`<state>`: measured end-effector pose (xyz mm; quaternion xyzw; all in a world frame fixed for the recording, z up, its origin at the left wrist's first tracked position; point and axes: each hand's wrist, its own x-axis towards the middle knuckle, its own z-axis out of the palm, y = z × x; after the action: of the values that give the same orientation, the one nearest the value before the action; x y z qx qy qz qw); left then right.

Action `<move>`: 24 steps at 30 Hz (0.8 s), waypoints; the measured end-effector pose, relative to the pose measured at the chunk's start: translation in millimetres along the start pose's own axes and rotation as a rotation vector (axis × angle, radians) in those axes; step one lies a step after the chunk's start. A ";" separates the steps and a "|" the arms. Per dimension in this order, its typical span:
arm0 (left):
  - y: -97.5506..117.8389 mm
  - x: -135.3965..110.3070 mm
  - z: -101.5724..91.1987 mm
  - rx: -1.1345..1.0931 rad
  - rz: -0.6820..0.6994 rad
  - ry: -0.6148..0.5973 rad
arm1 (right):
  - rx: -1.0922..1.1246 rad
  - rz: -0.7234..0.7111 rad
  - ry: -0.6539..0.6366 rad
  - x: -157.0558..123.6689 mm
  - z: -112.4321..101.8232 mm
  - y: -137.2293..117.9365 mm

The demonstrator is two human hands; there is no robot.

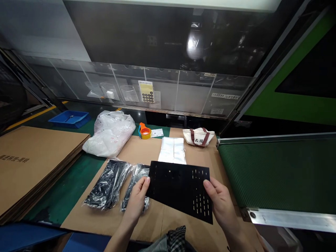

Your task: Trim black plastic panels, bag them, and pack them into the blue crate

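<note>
A flat black panel point(175, 187) with rows of small slots along its right side is held up above the cardboard-covered table. My left hand point(138, 197) grips its left edge, thumb on the near face. At the right edge, my right hand point(219, 196) pinches it the same way. Behind my left hand lies a black part in a clear plastic bag point(139, 171), partly covered by the hand and the panel. Another bagged black part point(106, 183) rests to its left. A stack of clear plastic bags point(172, 148) sits just beyond the panel.
Flat cardboard sheets point(39, 154) are piled at left. Farther back are a white plastic bag point(111, 131), a blue tray point(70, 118), an orange tape dispenser point(144, 131) and a small cloth bag point(198, 137). A green conveyor belt point(278, 171) with a metal edge runs along the right.
</note>
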<state>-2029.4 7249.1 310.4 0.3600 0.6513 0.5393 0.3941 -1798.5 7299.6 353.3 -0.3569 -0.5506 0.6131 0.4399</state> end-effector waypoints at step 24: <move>37.2 -43.9 38.4 -0.297 0.404 0.327 | -0.551 -0.587 0.350 -3.9 16.7 28.8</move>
<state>-1974.2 7231.8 348.4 0.3290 0.5354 0.7470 0.2171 -1816.8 7289.8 326.9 -0.3879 -0.6890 0.2227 0.5703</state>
